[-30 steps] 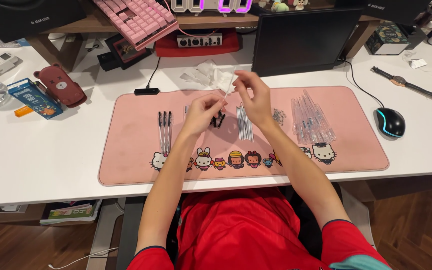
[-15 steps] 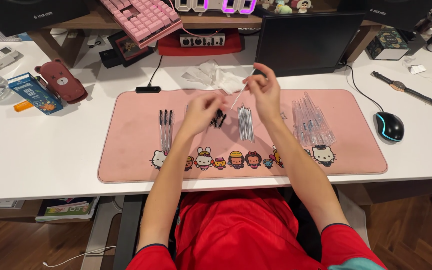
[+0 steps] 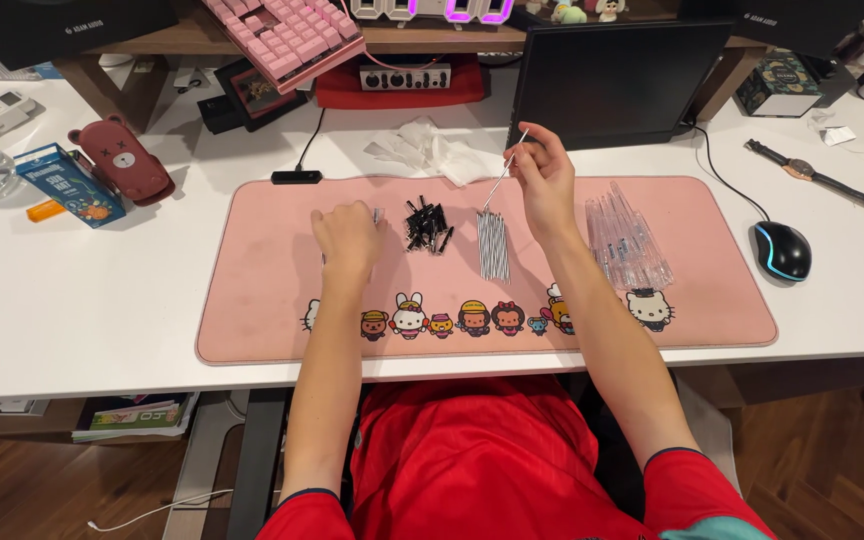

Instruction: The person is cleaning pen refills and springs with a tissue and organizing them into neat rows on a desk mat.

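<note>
1. Right hand (image 3: 544, 185), centre frame, pinches a thin rod (image 3: 505, 172); its long axis slants up-right to down-left.
2. Left hand (image 3: 348, 238) rests curled, palm down, on the pink mat (image 3: 252, 300); any grip hidden.
3. Rod bundle (image 3: 493, 245) lies just below-left of the right hand, nearer it.

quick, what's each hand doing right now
left hand: palm down on the pink mat, grip cannot be told
right hand: pinching a thin rod

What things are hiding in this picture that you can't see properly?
Head view:
- Under the left hand: it covers whatever lies on the pink mat there.
- Thin rod in the right hand: too thin to tell its tip.
- Small black parts: too small to tell their shape.
- Pink keyboard: cut off by the top edge.
</note>
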